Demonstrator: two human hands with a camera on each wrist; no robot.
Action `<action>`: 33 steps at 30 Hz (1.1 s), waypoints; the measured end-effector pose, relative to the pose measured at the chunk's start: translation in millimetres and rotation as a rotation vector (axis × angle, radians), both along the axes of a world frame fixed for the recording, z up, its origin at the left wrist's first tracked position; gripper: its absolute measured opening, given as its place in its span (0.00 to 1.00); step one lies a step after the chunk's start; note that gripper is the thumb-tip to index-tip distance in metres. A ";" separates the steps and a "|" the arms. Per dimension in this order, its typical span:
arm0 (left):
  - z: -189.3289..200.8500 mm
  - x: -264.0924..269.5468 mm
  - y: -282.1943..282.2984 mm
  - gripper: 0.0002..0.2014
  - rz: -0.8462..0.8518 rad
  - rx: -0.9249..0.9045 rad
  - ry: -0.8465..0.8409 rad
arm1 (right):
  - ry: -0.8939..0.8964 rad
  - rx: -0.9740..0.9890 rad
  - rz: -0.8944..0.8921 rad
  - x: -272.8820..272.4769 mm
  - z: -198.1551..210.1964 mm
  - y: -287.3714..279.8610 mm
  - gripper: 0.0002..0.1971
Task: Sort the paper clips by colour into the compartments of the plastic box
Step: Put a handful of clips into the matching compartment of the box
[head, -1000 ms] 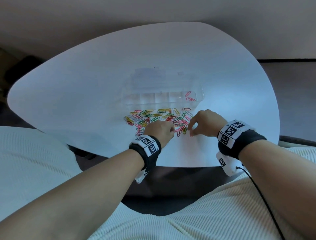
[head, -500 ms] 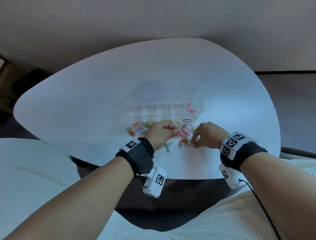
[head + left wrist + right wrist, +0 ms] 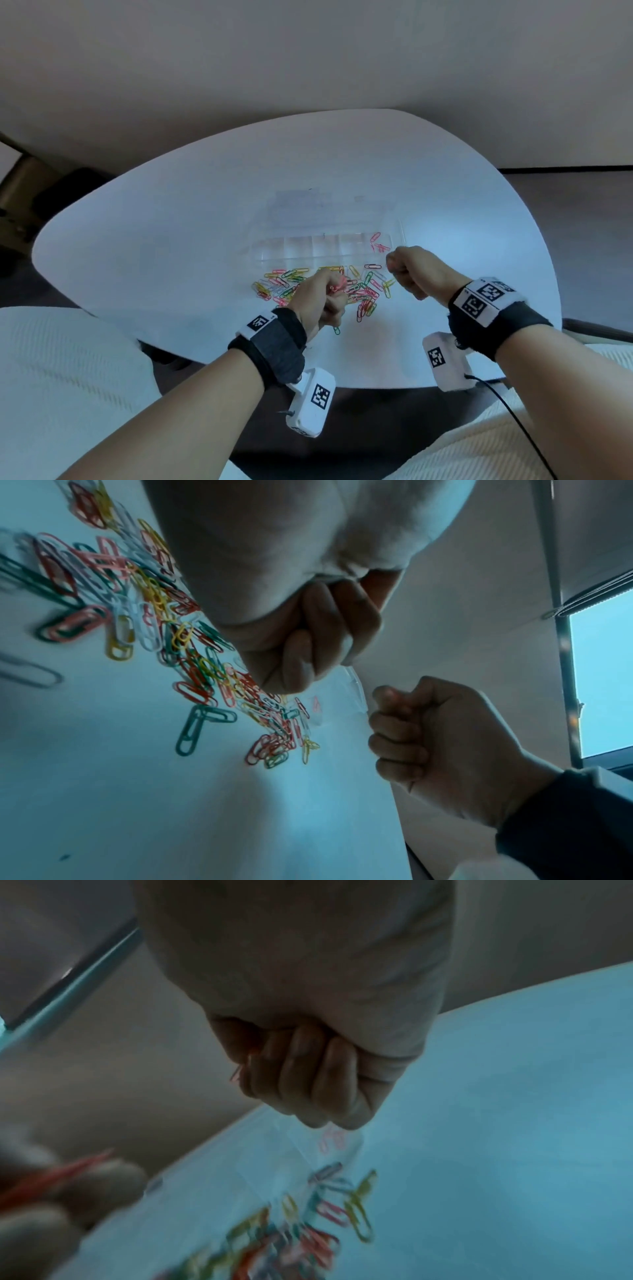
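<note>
Both fists curled above paper clips (image 3: 368,294)

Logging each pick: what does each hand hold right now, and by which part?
Left hand: red paper clips, bunched in its curled fingers. Right hand: one red clip, pinched at one end, the other poking out.

My right hand (image 3: 416,270) has lifted off the table with a pink clip (image 3: 240,1069) pinched; my left hand (image 3: 322,301) has risen beside it, clutching red clips (image 3: 334,286).
</note>
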State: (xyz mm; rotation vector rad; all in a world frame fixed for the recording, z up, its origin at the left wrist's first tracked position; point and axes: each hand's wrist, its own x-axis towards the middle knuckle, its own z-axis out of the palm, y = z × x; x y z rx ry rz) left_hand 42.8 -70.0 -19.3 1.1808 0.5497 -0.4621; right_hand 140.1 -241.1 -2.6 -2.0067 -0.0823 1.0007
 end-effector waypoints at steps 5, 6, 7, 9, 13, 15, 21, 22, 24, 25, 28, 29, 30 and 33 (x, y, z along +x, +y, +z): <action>9.4 6.4 -3.8 0.07 -0.057 -0.234 -0.073 | 0.169 0.398 -0.350 9.9 26.7 -3.5 0.12; 13.1 9.6 -5.3 0.06 -0.062 -0.269 -0.076 | 0.173 0.424 -0.404 11.0 29.2 -3.3 0.13; 17.0 14.3 -7.4 0.06 -0.062 -0.305 -0.080 | 0.169 0.443 -0.461 12.0 30.5 -3.3 0.15; 25.6 26.0 -11.6 0.05 -0.043 -0.376 -0.093 | 0.134 0.471 -0.583 11.6 32.6 -1.3 0.13; 45.1 49.6 -18.6 0.05 0.012 -0.463 -0.147 | 0.146 0.544 -0.743 12.5 33.9 1.3 0.10; 52.5 59.1 -19.4 0.05 0.042 -0.484 -0.172 | 0.178 0.580 -0.801 15.5 33.7 2.2 0.10; 41.7 73.5 -17.9 0.13 0.141 -0.210 0.001 | 0.285 0.464 -0.842 16.6 31.3 8.0 0.03; 36.4 73.2 -16.9 0.14 0.127 -0.097 0.058 | 0.302 0.438 -0.848 16.1 32.1 9.0 0.04; 26.6 71.2 -15.0 0.15 0.038 0.119 0.153 | 0.323 0.421 -0.860 17.1 33.8 11.4 0.05; 22.8 70.2 -14.8 0.14 -0.011 0.195 0.185 | 0.327 0.428 -0.858 18.2 34.3 12.4 0.06; 16.4 72.4 -16.0 0.12 -0.046 0.270 0.225 | 0.328 0.485 -0.841 21.8 34.6 13.9 0.18; 16.5 74.8 -17.0 0.11 -0.031 0.265 0.231 | 0.332 0.499 -0.834 22.9 34.4 13.4 0.21; 17.4 77.8 -17.7 0.10 -0.013 0.254 0.234 | 0.344 0.511 -0.822 23.6 35.0 13.3 0.24; 23.1 87.4 -21.7 0.09 0.060 0.190 0.226 | 0.367 0.494 -0.765 24.3 35.6 13.5 0.33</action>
